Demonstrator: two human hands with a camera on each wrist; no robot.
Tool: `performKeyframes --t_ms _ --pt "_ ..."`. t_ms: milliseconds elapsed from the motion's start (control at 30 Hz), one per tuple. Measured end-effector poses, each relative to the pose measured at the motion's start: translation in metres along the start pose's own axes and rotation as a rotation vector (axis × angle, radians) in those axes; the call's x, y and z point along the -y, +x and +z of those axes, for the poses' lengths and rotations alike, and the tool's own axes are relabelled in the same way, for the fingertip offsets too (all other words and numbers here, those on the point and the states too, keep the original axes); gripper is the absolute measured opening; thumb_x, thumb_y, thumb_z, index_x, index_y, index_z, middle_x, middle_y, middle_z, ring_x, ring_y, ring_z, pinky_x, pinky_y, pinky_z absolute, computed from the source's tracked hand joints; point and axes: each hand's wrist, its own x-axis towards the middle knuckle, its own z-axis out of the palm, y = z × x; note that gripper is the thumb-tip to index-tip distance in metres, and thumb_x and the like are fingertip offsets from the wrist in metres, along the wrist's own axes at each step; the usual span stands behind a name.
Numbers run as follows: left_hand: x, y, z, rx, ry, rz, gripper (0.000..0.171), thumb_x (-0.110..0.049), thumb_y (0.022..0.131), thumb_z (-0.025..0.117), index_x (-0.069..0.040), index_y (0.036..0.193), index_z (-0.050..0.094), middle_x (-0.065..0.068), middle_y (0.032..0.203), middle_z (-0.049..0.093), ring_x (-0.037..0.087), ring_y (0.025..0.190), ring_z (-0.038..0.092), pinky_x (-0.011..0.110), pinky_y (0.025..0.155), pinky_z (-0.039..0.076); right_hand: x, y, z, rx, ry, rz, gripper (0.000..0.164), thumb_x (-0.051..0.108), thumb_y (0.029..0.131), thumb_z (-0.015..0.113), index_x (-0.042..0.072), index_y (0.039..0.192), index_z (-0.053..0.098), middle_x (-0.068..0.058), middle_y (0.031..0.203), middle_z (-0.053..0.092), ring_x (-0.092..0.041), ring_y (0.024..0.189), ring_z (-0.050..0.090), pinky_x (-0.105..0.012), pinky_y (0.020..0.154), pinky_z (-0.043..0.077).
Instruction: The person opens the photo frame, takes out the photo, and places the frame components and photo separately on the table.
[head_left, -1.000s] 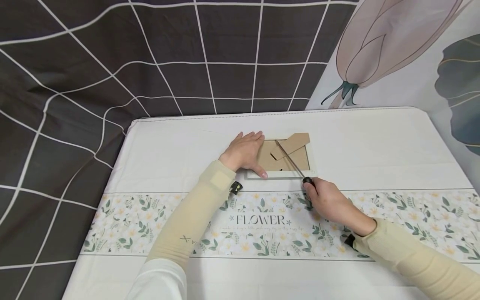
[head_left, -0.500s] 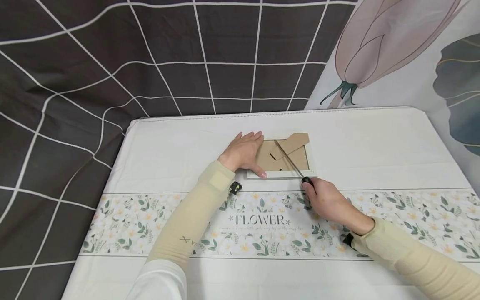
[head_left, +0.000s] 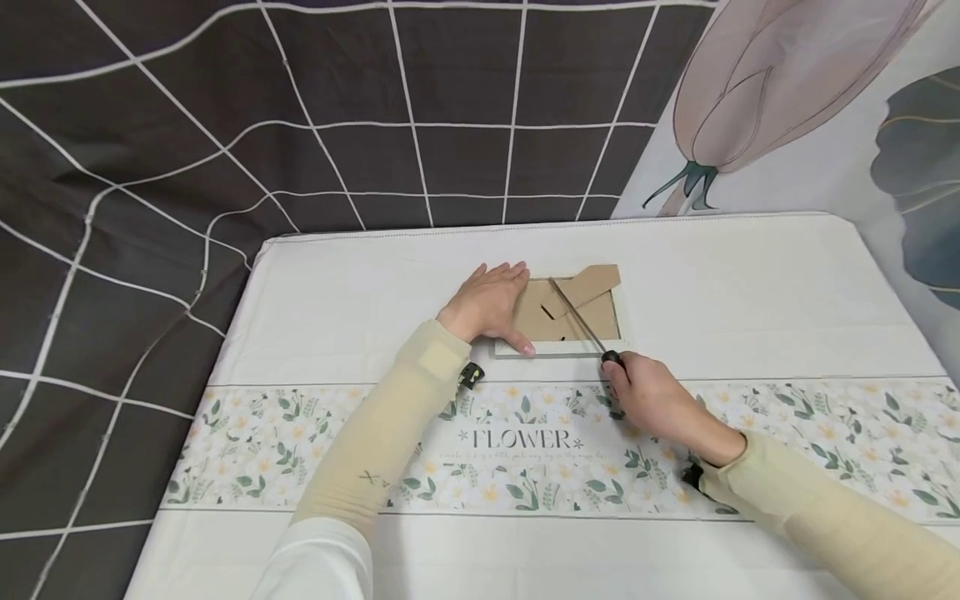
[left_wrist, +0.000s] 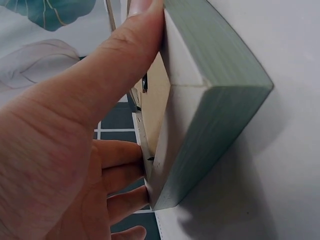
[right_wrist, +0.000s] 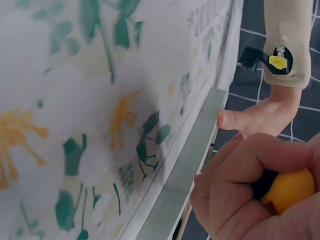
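A picture frame (head_left: 558, 349) lies face down on the table, its brown backing board (head_left: 531, 308) and cardboard stand flap (head_left: 596, 283) showing. My left hand (head_left: 487, 304) rests with fairly straight fingers on the frame's left end, the thumb on its near rim. In my right hand (head_left: 654, 398) is a screwdriver (head_left: 579, 318), gripped by its black handle; the shaft slants over the backing and its tip is at the far inner edge. The right wrist view shows the handle's yellow end (right_wrist: 292, 190) inside the curled fingers. Pale green frame side (left_wrist: 220, 125) fills the left wrist view's middle.
A white tablecloth (head_left: 360, 308) with a floral band (head_left: 525, 492) and printed lettering covers the table. Behind it hangs a dark cloth with white grid lines (head_left: 465, 167). Beside that, a flower-print cloth (head_left: 735, 125) hangs at the right.
Almost nothing differs. My right hand and the screwdriver handle have shifted very slightly to the left; the frame and my left hand stay in place.
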Motion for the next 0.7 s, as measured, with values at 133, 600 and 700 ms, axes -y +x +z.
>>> performKeyframes --t_ms 133,600,700 --pt "-0.0024 0.0020 0.0009 -0.006 -0.005 -0.010 0.133 -0.077 0.049 0.070 -0.006 0.151 0.021 0.005 0.156 0.015 0.023 0.142 0.013 0.047 0.114 0.009 -0.0003 -0.0017 -0.0018 0.011 0.002 0.015 0.036 0.024 0.105 0.029 0.003 0.081 0.046 -0.006 0.062 0.043 -0.018 0.051 0.039 -0.029 0.046 0.036" --pt "0.0014 0.0024 0.0031 0.007 -0.027 -0.013 0.135 -0.077 0.049 0.071 -0.006 0.151 0.019 0.006 0.157 0.013 0.024 0.142 0.011 0.048 0.114 0.008 -0.0019 -0.0039 0.0034 0.005 0.009 0.034 0.034 0.023 0.105 0.029 0.002 0.084 0.047 -0.007 0.065 0.045 -0.018 0.053 0.040 -0.029 0.047 0.037" --pt "0.0027 0.0030 0.0042 0.008 -0.027 -0.011 0.136 -0.078 0.048 0.070 -0.006 0.151 0.018 0.006 0.157 0.012 0.024 0.142 0.011 0.048 0.114 0.008 -0.0021 -0.0036 0.0032 0.004 0.005 0.040 0.034 0.022 0.104 0.029 0.001 0.085 0.047 -0.007 0.065 0.046 -0.019 0.053 0.041 -0.029 0.047 0.037"
